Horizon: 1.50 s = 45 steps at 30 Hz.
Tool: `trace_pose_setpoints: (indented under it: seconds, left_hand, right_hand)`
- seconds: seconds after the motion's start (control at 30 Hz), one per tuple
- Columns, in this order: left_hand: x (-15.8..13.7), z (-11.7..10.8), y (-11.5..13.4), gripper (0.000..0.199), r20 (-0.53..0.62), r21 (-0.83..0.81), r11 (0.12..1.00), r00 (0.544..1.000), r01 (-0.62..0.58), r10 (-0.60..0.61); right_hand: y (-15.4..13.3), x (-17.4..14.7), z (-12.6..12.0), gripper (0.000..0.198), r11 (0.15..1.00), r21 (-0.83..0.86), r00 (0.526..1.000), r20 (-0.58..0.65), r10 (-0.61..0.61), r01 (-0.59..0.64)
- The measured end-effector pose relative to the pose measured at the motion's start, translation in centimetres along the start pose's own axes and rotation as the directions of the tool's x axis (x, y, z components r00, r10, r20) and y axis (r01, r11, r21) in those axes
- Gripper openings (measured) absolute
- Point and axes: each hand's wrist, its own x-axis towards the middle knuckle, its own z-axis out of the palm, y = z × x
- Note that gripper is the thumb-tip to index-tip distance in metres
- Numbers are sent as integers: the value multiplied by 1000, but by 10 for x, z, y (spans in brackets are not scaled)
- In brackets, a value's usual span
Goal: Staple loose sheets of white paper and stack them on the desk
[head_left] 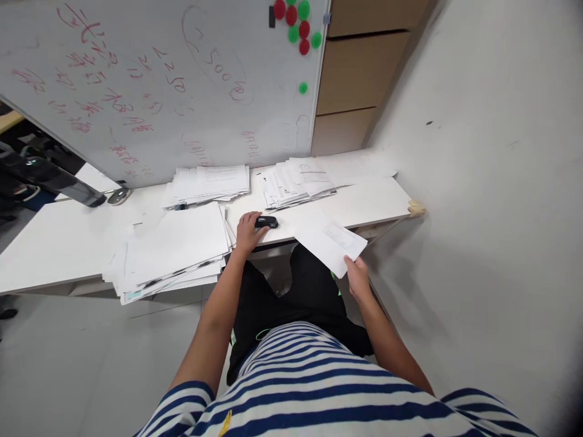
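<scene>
A black stapler (269, 223) lies on the white desk, close to its front edge. My left hand (248, 233) is closed around the stapler's left end. White paper (325, 246) is gripped at its near right corner by my right hand (357, 276); how many sheets there are I cannot tell. This paper extends past the desk's front edge, with its far left part over the desktop. Left of my left hand sits a large, uneven stack of papers (182, 243) that overhangs the front edge.
Two more paper piles, one left (212, 184) and one right (291, 182), lie before a whiteboard (150, 79) with red writing and round magnets. A dark bottle (64, 180) and a computer mouse (119, 195) are at the left. A white wall (492, 182) bounds the right side.
</scene>
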Motion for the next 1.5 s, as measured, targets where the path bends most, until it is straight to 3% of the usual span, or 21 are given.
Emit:
trace_pose_setpoints:
  seconds: [0.17, 0.47, 0.6, 0.9, 1.07, 1.23, 1.3, 1.37, 1.5]
  left_hand:
    - [-5, 11, -11, 42, -43, -25, 1000, 999, -3, 2]
    - [-12, 8, -9, 37, -73, -114, 993, 997, 10, -18]
    - [-13, 8, -9, 39, -77, -103, 995, 997, -7, 0]
    - [-14, 10, -12, 39, -66, -53, 998, 998, -22, 18]
    - [-14, 12, -15, 39, -72, -16, 999, 996, -45, 44]
    - [-15, 6, -7, 42, -44, 29, 999, 998, -39, 41]
    - [-14, -1, -1, 46, -6, 42, 998, 999, -37, 37]
    - [-9, -8, 6, 47, 58, 53, 999, 998, 8, -11]
    - [16, -15, 24, 50, 157, 212, 954, 957, 210, -245]
  right_hand:
    - [-12, -12, 0, 31, 999, 46, 1000, 28, -1, 0]
    - [-28, -16, 40, 36, 995, -4, 969, 227, 94, -95]
    - [-26, -14, 49, 35, 994, -9, 972, 210, 109, -110]
    - [-29, -16, 42, 36, 981, 109, 973, 182, 138, -160]
    - [-22, -19, 50, 39, 986, 62, 966, 216, 138, -155]
    - [-22, -9, 70, 39, 985, -42, 917, 362, 169, -165]
    - [-24, -2, 77, 39, 987, -69, 917, 366, 159, -144]
    - [-25, 2, 81, 39, 990, -71, 930, 341, 136, -119]
    - [-22, -3, 81, 42, 987, -49, 933, 322, 160, -152]
